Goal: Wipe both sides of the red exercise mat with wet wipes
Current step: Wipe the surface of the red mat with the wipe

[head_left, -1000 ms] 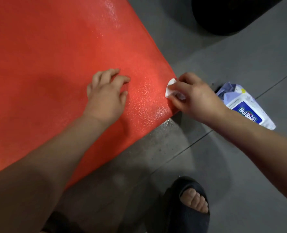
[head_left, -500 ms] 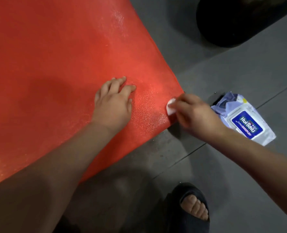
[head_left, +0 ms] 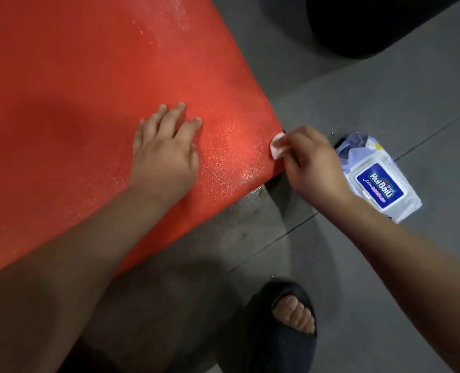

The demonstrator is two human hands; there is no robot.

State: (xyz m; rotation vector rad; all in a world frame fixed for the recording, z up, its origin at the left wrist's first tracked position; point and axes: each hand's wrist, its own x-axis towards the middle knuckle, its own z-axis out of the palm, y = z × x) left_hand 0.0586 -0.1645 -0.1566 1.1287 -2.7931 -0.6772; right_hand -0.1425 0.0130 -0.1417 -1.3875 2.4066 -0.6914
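Observation:
The red exercise mat (head_left: 89,103) lies flat on the grey floor and fills the upper left of the view; its near right corner glistens wet. My left hand (head_left: 164,154) rests palm down on the mat with its fingers stretched out, a short way in from that corner. My right hand (head_left: 312,162) pinches a small folded white wet wipe (head_left: 276,146) and holds it against the mat's right edge at the corner. Most of the wipe is hidden under my fingers.
A white and blue pack of wet wipes (head_left: 379,181) lies on the floor just right of my right hand. My foot in a black slipper (head_left: 285,327) stands at the bottom centre. A large dark object (head_left: 379,22) sits at the top right. Grey floor tiles (head_left: 385,265) surround the mat.
My right hand has slid the wipe along the mat's right edge toward the near corner. My left hand's fingers have uncurled and stretched out flat on the mat.

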